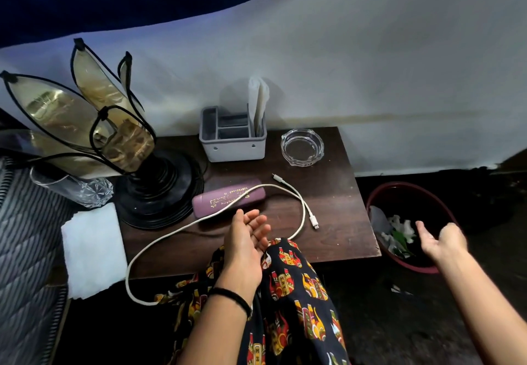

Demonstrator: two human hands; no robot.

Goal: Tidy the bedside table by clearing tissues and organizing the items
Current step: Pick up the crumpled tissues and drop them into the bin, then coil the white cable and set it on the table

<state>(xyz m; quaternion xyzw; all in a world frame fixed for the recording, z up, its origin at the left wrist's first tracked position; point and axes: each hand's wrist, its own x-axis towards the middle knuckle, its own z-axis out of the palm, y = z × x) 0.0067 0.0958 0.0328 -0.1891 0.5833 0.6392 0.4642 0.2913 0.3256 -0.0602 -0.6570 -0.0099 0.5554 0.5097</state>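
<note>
On the dark wooden bedside table (336, 193) lie a purple glasses case (225, 198) and a white charging cable (302, 202) that loops over the case and down past the front edge. My left hand (246, 239) hovers palm up at the table's front edge, open and empty, just right of the cable. My right hand (440, 240) is open over a dark red bin (379, 193) to the right of the table; crumpled white tissues (399, 230) lie inside the bin. A grey organizer (232, 146) at the back holds folded white tissues (258, 102).
A petal-shaped lamp (154, 182) on a black base fills the table's left side, with a cut-glass tumbler (85, 191) beside it. A glass ashtray (302, 146) sits at the back right. A white folded cloth (92, 250) lies at the left edge. Patterned fabric (293, 293) covers my lap.
</note>
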